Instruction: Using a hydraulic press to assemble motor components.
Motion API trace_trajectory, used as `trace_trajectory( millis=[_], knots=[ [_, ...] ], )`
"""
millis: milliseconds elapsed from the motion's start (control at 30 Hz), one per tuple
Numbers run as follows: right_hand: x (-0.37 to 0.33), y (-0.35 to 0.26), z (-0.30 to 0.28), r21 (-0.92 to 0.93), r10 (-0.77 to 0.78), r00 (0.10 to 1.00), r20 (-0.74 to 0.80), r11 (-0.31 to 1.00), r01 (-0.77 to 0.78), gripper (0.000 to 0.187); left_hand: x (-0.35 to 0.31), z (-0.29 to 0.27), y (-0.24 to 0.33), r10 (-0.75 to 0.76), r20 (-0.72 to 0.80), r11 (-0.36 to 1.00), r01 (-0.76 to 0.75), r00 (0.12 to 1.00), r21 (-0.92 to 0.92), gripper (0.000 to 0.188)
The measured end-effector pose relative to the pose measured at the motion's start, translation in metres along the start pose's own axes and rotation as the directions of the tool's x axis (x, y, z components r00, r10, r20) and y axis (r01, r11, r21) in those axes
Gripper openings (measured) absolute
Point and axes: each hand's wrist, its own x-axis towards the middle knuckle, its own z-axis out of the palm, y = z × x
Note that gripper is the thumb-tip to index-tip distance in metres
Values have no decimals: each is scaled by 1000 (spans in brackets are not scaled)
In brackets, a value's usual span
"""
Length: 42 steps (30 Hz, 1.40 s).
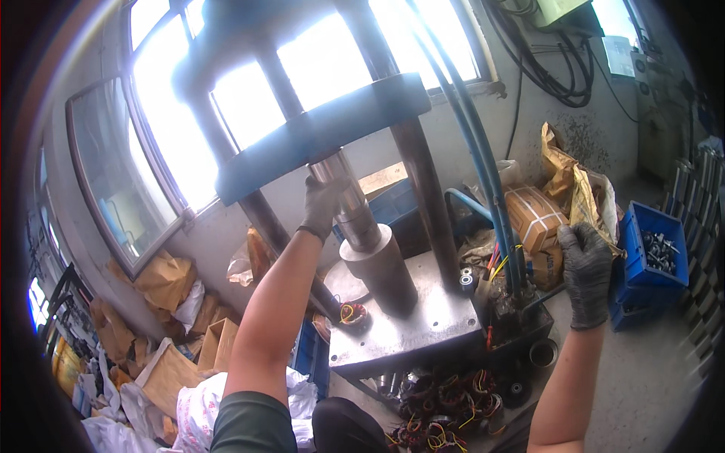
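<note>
My left hand (pixel 323 204), in a dark grey glove, is closed against the side of a shiny steel shaft (pixel 352 205) under the blue crosshead (pixel 325 132) of a hydraulic press. The shaft tilts in view, and its lower end meets a thick grey metal cylinder (pixel 384 275) standing on the steel press table (pixel 445 321). Out to the right, my gloved right hand (pixel 585 268) has its fingers curled. A dark lever (pixel 542 295) runs up to it from beside the blue hoses; the lever's end is hidden by the hand. A wound copper stator (pixel 353 314) sits at the table's left edge.
Blue crates (pixel 653 249) with metal parts stand at the right. Several wired stators (pixel 453 404) lie heaped below the table. Cardboard and paper sacks (pixel 162 287) crowd the left. Steel columns (pixel 427 204) flank the shaft; blue hoses (pixel 487 166) hang to its right.
</note>
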Motion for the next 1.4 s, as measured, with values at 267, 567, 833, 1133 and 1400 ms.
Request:
trace_trajectory(
  millis=[267,567,833,1133,1400],
  knots=[
    [-9,-14,1,100,-93,996,2,991,92,40,11,6,-11,36,-96,992,-24,995,122,67],
    [-16,-35,-7,-80,-51,989,142,995,62,34,-5,13,-12,71,-94,995,-77,993,-62,71],
    [-17,-46,-11,-131,60,974,218,991,-32,33,-8,14,-1,299,-67,954,-296,952,47,75],
    [-20,-41,-12,-141,30,980,195,990,-3,28,-8,14,-2,55,-92,992,-65,994,-110,78],
    [-22,-32,-14,-205,-92,972,216,969,137,25,-3,9,-13,59,-117,998,-62,991,-20,78]
  ],
)
